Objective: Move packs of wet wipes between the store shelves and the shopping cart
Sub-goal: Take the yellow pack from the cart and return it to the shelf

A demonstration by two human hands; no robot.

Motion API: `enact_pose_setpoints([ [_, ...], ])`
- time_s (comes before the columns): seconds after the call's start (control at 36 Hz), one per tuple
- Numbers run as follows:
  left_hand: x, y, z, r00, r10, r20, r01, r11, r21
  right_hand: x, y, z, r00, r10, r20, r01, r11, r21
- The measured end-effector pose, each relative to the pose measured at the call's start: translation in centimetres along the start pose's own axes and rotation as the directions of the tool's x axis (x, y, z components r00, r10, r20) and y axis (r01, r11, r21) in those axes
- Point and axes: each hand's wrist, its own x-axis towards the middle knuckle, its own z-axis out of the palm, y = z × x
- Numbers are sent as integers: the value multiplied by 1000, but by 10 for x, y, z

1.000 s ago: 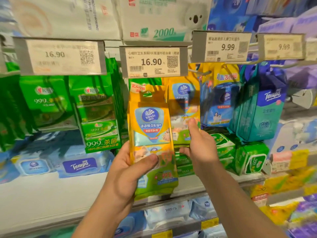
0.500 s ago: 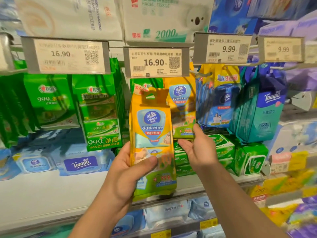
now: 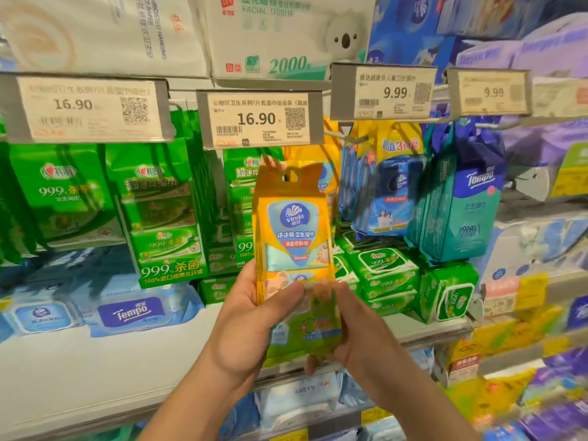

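I hold a yellow Vinda wet wipes pack (image 3: pixel 294 237) upright in front of the shelf, its hang tab near the 16.90 price tag (image 3: pixel 259 119). My left hand (image 3: pixel 251 323) grips its lower left side with the thumb across the front. From the right, my right hand (image 3: pixel 353 332) holds the green bottom part, fingers wrapped behind and under it. A second yellow pack (image 3: pixel 321 154) hangs on the hook behind it, mostly hidden. The shopping cart is out of view.
Green wipes packs (image 3: pixel 159 211) hang at the left, blue Vinda packs (image 3: pixel 386 192) and teal Tempo packs (image 3: pixel 461 211) at the right. Tempo tubs (image 3: pixel 133 310) and green packs (image 3: pixel 385 275) sit on the white shelf (image 3: pixel 95 370). Tissue boxes (image 3: pixel 280 33) stand above.
My right hand left the hanging yellow pack and came down to the lower part of the pack in my left hand. That pack has shifted slightly right and up.
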Motion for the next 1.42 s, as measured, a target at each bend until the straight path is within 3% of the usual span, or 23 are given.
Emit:
enact_pose_setpoints([
  [0.08, 3, -5, 9, 999, -17, 30, 18, 1000, -23, -5, -4, 1, 985, -121, -126, 87, 964, -251],
  [0.28, 2, -15, 14, 989, -9, 145, -18, 983, 183, -15, -6, -12, 896, -390, -212, 333, 907, -258],
  [0.44, -12, -23, 10, 982, 10, 187, -50, 976, 211, -21, -3, -25, 846, -471, -249, 405, 872, -274],
  [0.61, -9, -13, 20, 972, 53, 228, -92, 982, 164, -17, -5, -29, 817, -497, -291, 426, 862, -275],
  [0.86, 12, -5, 33, 970, 66, 235, -135, 947, 291, 0, -21, -34, 829, -467, -307, 408, 881, -239],
  [1.19, 19, -41, 20, 993, -1, 121, -32, 961, 274, 7, 3, -39, 891, -302, -338, 283, 953, -107],
  [1.31, 15, -46, 18, 992, -25, 124, -10, 963, 269, 4, 9, -39, 883, -338, -325, 314, 941, -126],
  [1.42, 13, -42, 18, 982, 42, 184, -92, 958, 273, 2, 7, -43, 879, -389, -277, 357, 921, -159],
])
